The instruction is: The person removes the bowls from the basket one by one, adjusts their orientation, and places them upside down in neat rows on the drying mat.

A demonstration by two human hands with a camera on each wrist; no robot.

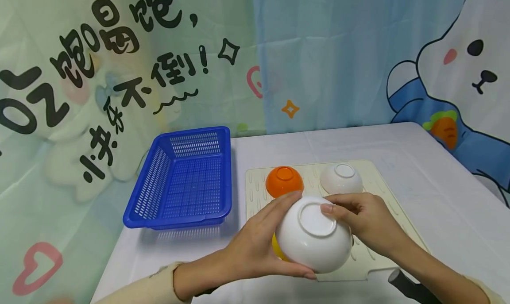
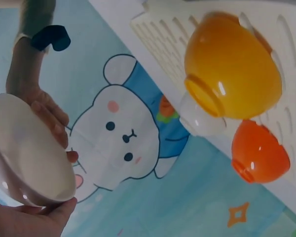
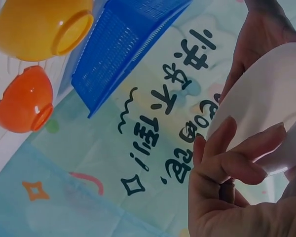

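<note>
Both hands hold a large white bowl (image 1: pixel 338 246) tilted, with its foot ring facing the head view. My left hand (image 1: pixel 259 237) grips the bowl's side, thumb below and fingers above. My right hand (image 1: pixel 366 220) pinches it near the foot ring; its curled fingers also show in the right wrist view. A yellow bowl (image 2: pixel 232 64) lies upside down on a cream slotted board (image 1: pixel 255 180), mostly hidden behind the white bowl in the head view. Behind it, an orange bowl (image 1: pixel 284 182) and a smaller white bowl (image 1: pixel 341 178) stand upside down on that board.
A blue plastic basket (image 1: pixel 131 215) with perforated sides sits left of the board on the white-covered table (image 1: pixel 279 144). Printed curtains (image 1: pixel 318 65) hang behind the table. A dark device (image 1: pixel 410 286) is at the right forearm.
</note>
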